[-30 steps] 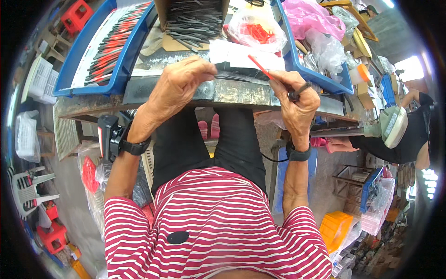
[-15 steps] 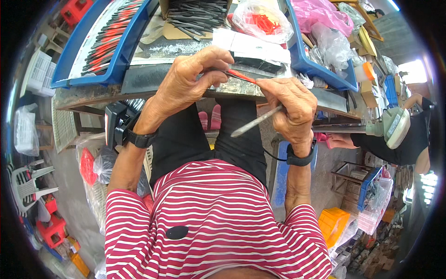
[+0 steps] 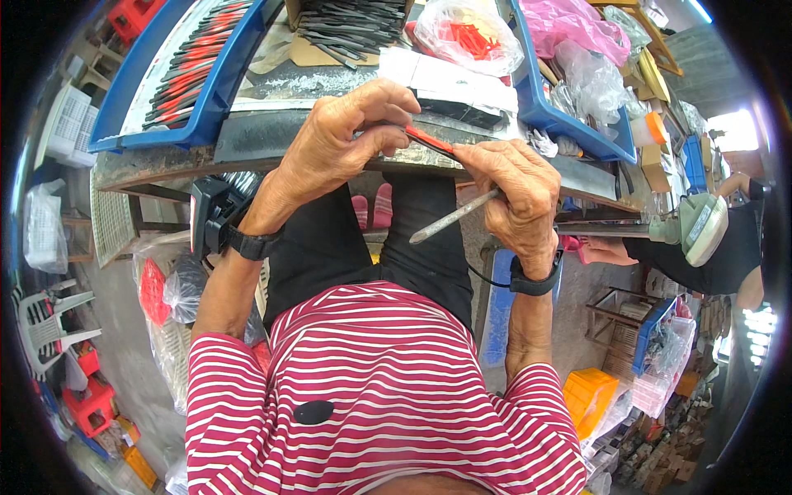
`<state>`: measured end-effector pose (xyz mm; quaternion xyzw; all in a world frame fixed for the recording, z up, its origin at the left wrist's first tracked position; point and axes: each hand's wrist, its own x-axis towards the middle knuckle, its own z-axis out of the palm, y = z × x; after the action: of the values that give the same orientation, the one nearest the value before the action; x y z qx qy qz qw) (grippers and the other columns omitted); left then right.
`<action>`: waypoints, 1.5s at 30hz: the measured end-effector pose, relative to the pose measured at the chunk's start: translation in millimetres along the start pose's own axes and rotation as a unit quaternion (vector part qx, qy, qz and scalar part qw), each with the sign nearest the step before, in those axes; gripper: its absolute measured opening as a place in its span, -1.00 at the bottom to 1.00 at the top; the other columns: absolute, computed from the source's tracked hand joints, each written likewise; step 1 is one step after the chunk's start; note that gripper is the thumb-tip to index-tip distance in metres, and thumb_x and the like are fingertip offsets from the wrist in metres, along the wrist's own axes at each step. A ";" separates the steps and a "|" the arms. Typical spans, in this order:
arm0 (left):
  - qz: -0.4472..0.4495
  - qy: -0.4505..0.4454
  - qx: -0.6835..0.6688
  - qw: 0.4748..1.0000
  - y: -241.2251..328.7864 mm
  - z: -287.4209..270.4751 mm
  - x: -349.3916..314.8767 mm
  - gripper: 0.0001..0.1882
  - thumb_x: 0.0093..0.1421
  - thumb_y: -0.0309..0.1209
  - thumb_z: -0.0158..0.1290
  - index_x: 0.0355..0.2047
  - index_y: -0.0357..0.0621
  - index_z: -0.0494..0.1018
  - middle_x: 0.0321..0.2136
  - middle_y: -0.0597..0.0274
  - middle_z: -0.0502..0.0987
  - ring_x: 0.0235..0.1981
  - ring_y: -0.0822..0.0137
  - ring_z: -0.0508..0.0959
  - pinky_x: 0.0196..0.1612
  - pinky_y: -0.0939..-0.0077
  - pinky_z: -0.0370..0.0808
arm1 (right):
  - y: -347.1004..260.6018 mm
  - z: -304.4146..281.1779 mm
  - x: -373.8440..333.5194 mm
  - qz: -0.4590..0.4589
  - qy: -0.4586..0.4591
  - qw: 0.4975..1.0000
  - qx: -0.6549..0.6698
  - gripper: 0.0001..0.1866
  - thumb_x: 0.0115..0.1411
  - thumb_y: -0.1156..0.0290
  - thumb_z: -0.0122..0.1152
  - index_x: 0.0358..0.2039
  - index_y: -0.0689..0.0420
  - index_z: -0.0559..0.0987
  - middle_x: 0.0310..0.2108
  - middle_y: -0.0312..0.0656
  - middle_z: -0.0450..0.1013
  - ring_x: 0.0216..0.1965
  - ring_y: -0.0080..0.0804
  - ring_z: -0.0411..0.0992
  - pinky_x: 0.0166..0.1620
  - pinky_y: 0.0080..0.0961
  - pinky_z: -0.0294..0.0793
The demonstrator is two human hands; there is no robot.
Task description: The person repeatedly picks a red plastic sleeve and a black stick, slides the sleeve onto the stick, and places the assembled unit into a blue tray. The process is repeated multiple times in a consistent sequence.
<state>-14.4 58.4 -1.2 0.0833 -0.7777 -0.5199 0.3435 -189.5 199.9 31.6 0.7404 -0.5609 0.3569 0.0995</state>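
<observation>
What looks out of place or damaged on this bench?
Nothing looks spilled or broken. The left hand and right hand hold a red strip; the right also grips a metal rod. Black strips lie loosely piled in the box.

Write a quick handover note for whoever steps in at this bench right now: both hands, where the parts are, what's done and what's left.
Left hand: pinching a slim red and black piece at the bench edge.
Right hand: gripping a grey metal rod and meeting the piece's other end.
Done: finished-looking red and black pieces lie in the blue tray on the left.
Left: loose black strips and a bag of red parts ahead.
</observation>
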 end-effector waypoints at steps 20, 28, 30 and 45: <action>-0.050 0.003 -0.044 0.998 -5.3 7.1 8.1 -0.85 0.09 -0.69 0.06 -0.31 -0.30 0.52 -0.47 0.26 0.53 -0.50 0.52 0.52 -0.43 0.69 0.50 | 15.1 -5.5 -3.2 0.067 -0.061 0.994 0.056 -0.67 -0.17 0.66 0.19 -0.32 0.10 0.59 -0.53 -0.24 0.43 -0.48 -0.30 0.40 -0.39 -0.43 0.39; -0.089 0.021 -0.012 0.996 -12.4 19.7 34.3 -0.85 0.16 -0.67 -0.02 -0.25 -0.34 0.47 -0.47 0.25 0.53 -0.49 0.54 0.49 -0.41 0.68 0.46 | 48.6 -3.4 2.8 0.086 -0.051 0.995 0.004 -0.68 -0.11 0.69 0.18 -0.29 0.11 0.62 -0.48 -0.19 0.50 -0.42 -0.30 0.38 -0.33 -0.46 0.36; -0.096 0.049 0.014 0.994 -18.6 20.6 45.3 -0.85 0.17 -0.64 -0.02 -0.24 -0.33 0.46 -0.46 0.24 0.54 -0.49 0.54 0.49 -0.42 0.68 0.46 | 64.3 3.7 9.8 0.094 -0.026 0.995 -0.027 -0.65 -0.13 0.68 0.14 -0.31 0.03 0.61 -0.44 -0.24 0.52 -0.38 -0.27 0.43 -0.28 -0.43 0.41; 0.000 0.131 0.255 0.958 -78.3 25.0 67.2 -0.93 -0.05 -0.60 0.13 -0.50 -0.32 0.50 -0.49 0.13 0.48 -0.42 0.27 0.52 -0.32 0.44 0.43 | 90.2 30.0 31.0 0.305 0.043 0.948 0.080 -0.86 0.11 0.48 0.18 -0.30 0.18 0.57 -0.54 -0.21 0.48 -0.49 -0.45 0.45 -0.45 -0.43 0.37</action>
<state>-98.1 9.5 -44.6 0.2354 -0.8324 -0.2887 0.4102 -254.6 128.3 6.8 0.5237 -0.7245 0.4454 -0.0501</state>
